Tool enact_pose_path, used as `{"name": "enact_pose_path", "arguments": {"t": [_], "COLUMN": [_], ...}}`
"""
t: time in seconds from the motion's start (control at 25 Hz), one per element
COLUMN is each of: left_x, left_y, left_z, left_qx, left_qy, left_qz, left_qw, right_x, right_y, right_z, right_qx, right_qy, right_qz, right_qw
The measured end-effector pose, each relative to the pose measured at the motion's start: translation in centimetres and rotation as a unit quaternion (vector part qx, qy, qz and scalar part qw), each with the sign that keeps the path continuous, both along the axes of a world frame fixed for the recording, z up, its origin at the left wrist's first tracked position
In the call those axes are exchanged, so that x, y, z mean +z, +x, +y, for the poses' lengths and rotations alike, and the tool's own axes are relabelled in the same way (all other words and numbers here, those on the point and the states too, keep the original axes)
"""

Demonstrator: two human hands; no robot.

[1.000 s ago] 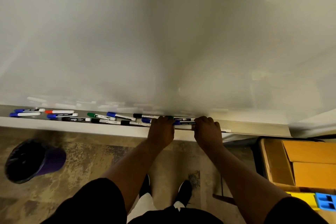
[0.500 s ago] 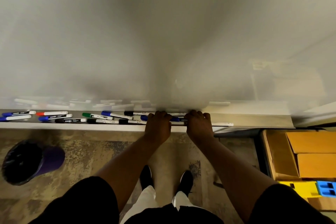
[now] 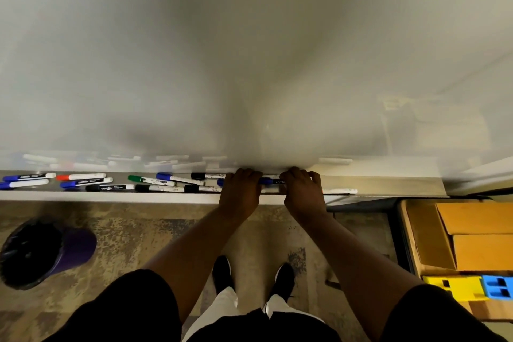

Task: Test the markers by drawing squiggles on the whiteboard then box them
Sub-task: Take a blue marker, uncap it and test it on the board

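The whiteboard [image 3: 249, 64] fills the upper half of the frame, its glossy pale face unmarked and faintly mirroring the markers below. Along its bottom edge runs a grey ledge [image 3: 116, 195] on which the markers lie flat, mostly lengthwise. From the far left: two blue-capped markers [image 3: 27, 176], one above the other, then a red-capped marker [image 3: 80, 176], a blue one [image 3: 86, 182], a black marker with a dark label [image 3: 109, 188], a green-capped marker [image 3: 151, 180] lying slightly askew, and several more blue and black ones crowding toward the centre. One blue marker with a dark label [image 3: 271, 181] spans between the left hand [image 3: 240, 191] and right hand [image 3: 302, 193], whose curled fingers cover its ends. A white marker [image 3: 340, 191] lies alone just right of them.
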State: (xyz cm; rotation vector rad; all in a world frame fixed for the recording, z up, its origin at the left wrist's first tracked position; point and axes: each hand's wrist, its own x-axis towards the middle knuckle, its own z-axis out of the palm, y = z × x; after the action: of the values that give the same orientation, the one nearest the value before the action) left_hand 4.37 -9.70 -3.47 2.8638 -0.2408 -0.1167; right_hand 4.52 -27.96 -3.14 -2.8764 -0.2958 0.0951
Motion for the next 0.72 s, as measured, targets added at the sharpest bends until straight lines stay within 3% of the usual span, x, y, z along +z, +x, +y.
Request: {"name": "enact_pose_path", "arguments": {"t": [0.4, 0.6, 0.72], "left_x": [3.3, 4.3, 4.4], "left_y": [0.0, -1.0, -2.0], "left_z": [3.3, 6.3, 8.1], "left_qx": [-0.035, -0.062, -0.09], "left_qy": [-0.145, -0.215, -0.246], "left_qz": [0.051, 0.092, 0.102], "left_qw": [0.988, 0.97, 0.96], "right_x": [2.7, 4.0, 4.5], "right_y": [-2.1, -4.1, -5.5], "right_z": [2.8, 5.7, 7.2], "right_qx": [-0.077, -0.109, -0.114], "right_qy": [0.101, 0.213, 0.214], "right_qz": [-0.026, 0.01, -0.003], "right_qw": [0.992, 0.971, 0.97]}}
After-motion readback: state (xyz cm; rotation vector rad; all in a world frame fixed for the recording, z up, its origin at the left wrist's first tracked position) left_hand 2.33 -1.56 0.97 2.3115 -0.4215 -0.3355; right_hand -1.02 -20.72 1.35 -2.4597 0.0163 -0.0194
